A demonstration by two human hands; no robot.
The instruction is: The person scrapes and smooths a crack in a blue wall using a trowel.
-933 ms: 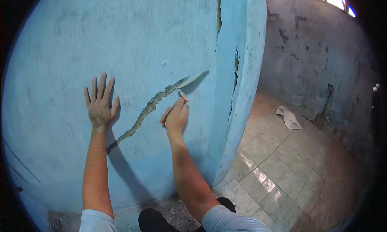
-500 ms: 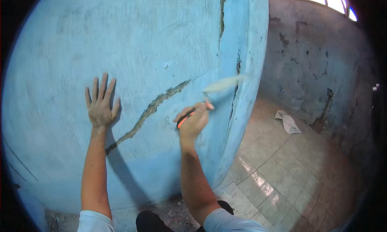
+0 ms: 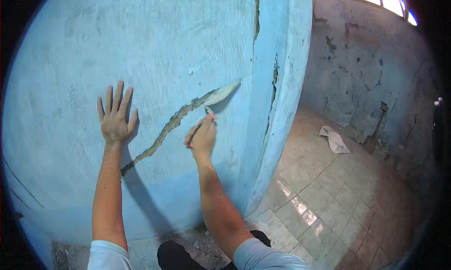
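My left hand (image 3: 115, 117) lies flat against the blue wall (image 3: 117, 44), fingers spread, just left of a long diagonal crack (image 3: 173, 123). With my right hand (image 3: 203, 137) I grip the black and orange handle of a trowel (image 3: 222, 94), fingers wrapped round it. The pale, pointed blade is at the upper end of the crack, its tip toward the upper right. Whether the blade touches the wall or hovers just off it, I cannot tell. Rough grey-brown material shows inside the crack.
Vertical cracks (image 3: 274, 82) run near the wall's right edge. Beyond it lies a tiled floor (image 3: 324, 199) with a white sack (image 3: 334, 139). A shovel (image 3: 376, 129) leans on the far wall. Rubble (image 3: 199, 244) lies at the wall's foot, near my shoes.
My right hand has moved left with the trowel, bringing its blade from near the vertical crack to the diagonal crack's upper end. My left hand stays in place on the wall.
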